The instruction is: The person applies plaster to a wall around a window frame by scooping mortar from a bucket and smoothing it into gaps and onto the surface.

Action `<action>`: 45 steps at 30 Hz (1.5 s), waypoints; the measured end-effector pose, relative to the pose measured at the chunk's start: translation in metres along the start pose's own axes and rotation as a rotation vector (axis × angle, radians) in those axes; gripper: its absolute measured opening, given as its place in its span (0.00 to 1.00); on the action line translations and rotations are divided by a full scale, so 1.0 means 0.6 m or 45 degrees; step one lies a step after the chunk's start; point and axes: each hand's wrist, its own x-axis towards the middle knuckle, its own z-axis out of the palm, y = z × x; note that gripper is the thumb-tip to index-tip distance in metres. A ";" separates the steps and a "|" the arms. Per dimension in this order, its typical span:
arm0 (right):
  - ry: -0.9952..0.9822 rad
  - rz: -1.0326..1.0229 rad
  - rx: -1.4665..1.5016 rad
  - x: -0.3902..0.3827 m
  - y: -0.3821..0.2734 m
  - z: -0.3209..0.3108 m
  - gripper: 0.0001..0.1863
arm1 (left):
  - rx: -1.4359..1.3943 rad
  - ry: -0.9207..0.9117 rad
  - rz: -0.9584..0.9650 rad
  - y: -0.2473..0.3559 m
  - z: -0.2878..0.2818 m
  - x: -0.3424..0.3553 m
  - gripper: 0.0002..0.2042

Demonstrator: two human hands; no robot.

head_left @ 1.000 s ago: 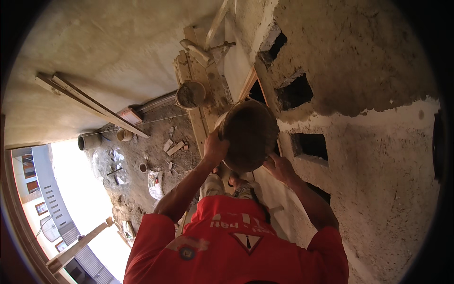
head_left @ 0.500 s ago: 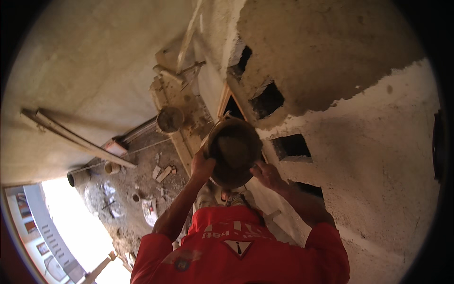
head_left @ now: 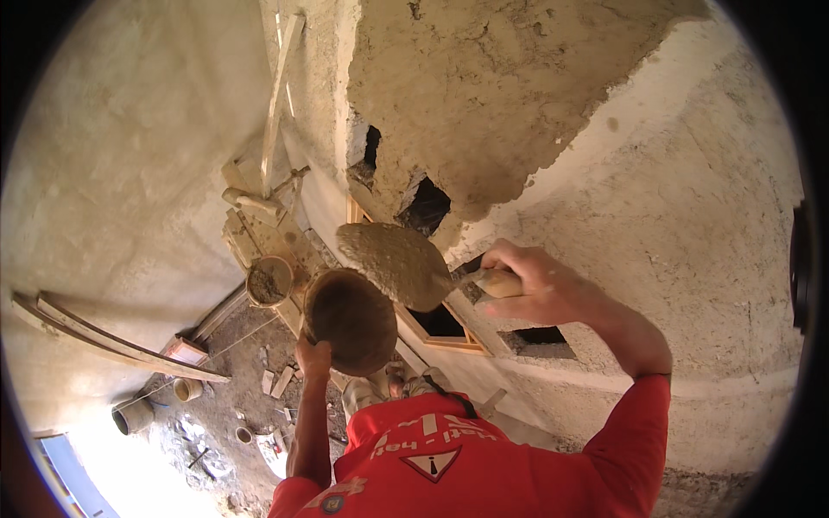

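My left hand [head_left: 313,356] grips the rim of a dark round bucket [head_left: 352,332], which is held up in front of my body with its mouth facing me. To its right, my right hand [head_left: 546,287] is closed round the light wooden handle of a trowel [head_left: 499,283]. A thick load of wet grey-brown mortar [head_left: 395,259] covers the trowel's blade, raised in front of the wall and just beyond the bucket's upper right rim. Shadow hides most of the bucket's inside.
A partly plastered wall [head_left: 639,216] with several dark square holes rises on the right. Ahead lies a plank platform [head_left: 298,246] bearing another bucket [head_left: 269,281]. Long boards [head_left: 121,338] lean at the left wall. Below, rubble and containers lie on the ground [head_left: 250,363].
My right hand has left the bucket's side and come up to the right, now with a mortar-loaded trowel. The bucket, in my left hand, sits further left, and the view has shifted.
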 end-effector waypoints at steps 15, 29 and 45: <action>1.341 0.496 -0.202 -0.030 0.019 -0.290 0.26 | 0.129 0.134 -0.215 -0.042 -0.061 -0.036 0.28; -0.400 0.115 -0.776 0.057 0.127 0.254 0.20 | 0.328 -0.052 -0.047 0.086 -0.022 -0.046 0.30; 0.163 -0.024 -0.035 0.033 0.230 0.408 0.22 | 0.177 -0.260 -0.048 0.246 -0.029 -0.070 0.31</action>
